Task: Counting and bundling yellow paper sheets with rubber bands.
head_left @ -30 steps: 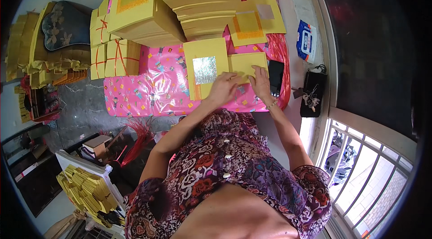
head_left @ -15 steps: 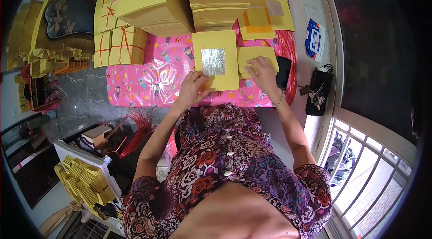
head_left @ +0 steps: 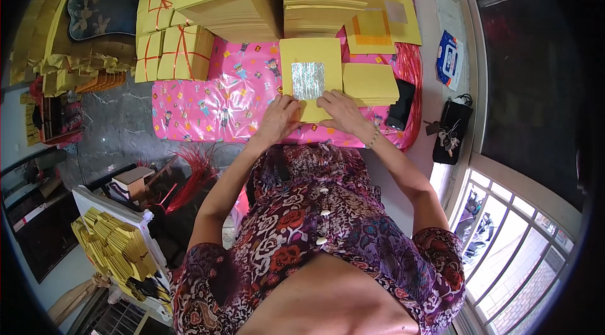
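Observation:
A yellow paper sheet (head_left: 313, 50) with a silver foil square (head_left: 308, 80) lies in front of me on the pink printed table cover (head_left: 220, 98). My left hand (head_left: 280, 118) has its fingers curled on the sheet's near left edge. Opposite it, my right hand (head_left: 343, 112) grips the near right edge, fingers bent and thumb low. Both hands partly hide the sheet's near end. Just right of the sheet sits a low stack of smaller yellow papers (head_left: 370, 83), touched by neither hand.
Tall stacks of yellow paper (head_left: 230, 10) rise behind the sheet. Tied yellow bundles (head_left: 184, 52) stand at left. A dark phone (head_left: 401, 106) rests beside the small stack. Red strands (head_left: 409, 76) hang along the table's right edge. Keys (head_left: 449, 139) lie on a black pouch farther right.
My right hand has left the small yellow stack and moved left onto the sheet's near right edge. The left hand stays at the sheet's left side. The whole view has shifted slightly.

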The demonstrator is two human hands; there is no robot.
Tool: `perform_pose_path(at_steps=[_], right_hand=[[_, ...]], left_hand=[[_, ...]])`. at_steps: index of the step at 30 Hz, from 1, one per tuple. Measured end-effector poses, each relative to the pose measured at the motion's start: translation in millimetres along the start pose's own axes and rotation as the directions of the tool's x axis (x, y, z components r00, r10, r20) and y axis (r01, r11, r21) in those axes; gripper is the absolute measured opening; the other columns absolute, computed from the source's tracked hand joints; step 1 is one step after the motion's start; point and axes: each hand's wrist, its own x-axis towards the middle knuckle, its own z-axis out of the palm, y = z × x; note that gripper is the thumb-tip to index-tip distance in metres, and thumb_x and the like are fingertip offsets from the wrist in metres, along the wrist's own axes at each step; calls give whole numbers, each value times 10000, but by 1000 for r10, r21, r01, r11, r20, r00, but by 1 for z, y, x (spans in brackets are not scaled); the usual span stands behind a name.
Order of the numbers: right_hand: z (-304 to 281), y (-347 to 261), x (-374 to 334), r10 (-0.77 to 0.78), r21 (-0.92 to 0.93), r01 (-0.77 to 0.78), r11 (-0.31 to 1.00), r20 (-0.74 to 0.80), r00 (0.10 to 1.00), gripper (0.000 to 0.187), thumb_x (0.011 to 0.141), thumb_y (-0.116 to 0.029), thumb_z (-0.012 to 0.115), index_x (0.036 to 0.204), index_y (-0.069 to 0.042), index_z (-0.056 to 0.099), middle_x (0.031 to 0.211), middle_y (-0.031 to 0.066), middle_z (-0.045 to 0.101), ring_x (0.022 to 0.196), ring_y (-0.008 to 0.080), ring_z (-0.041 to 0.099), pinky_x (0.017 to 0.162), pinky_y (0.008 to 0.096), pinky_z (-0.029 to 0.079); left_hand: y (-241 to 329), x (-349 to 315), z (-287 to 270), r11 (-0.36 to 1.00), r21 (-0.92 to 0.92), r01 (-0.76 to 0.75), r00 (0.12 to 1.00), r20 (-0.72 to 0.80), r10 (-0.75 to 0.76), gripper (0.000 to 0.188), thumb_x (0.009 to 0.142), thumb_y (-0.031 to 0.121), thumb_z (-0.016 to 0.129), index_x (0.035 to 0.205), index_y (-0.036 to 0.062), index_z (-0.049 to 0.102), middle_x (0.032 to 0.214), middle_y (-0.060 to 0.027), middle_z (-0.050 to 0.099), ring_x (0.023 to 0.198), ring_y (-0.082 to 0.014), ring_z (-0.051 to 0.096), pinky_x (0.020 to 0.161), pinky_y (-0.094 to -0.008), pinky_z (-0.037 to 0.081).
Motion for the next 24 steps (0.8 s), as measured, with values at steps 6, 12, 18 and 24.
perform_pose_path(at_steps=[6,12,18,24], right_hand=[[-4,11,2,-55,95,52,994,34,998,375,670,-257,787,920,-58,590,910,94,547,912,289,565,784,393,473],[-12,17,5,-13,238,-1,971,56,998,182,751,-249,740,786,-83,674,784,66,572,807,267,586,715,388,467],[-16,19,9,35,328,-62,943,87,996,178,790,-260,712,781,-83,694,799,79,608,808,272,599,707,393,461],[-16,22,11,99,363,-146,920,144,985,172,802,-251,699,815,-80,706,804,79,613,818,271,598,723,389,463]], left_hand=[[-3,-3,-1,999,-42,13,1000,-6,-13,490,686,133,780,1114,55,556,1081,-113,544,998,-315,508,864,-402,456],[-16,-2,-4,956,-288,47,998,-30,-58,207,723,139,768,896,70,677,999,-82,643,982,-284,550,863,-370,466],[-31,7,-1,904,-407,133,991,51,-123,95,763,109,748,801,33,705,821,-78,672,851,-239,604,783,-335,480],[-47,15,5,714,-618,328,943,254,-214,91,832,100,713,802,14,706,852,-78,686,729,-177,605,684,-300,505]])
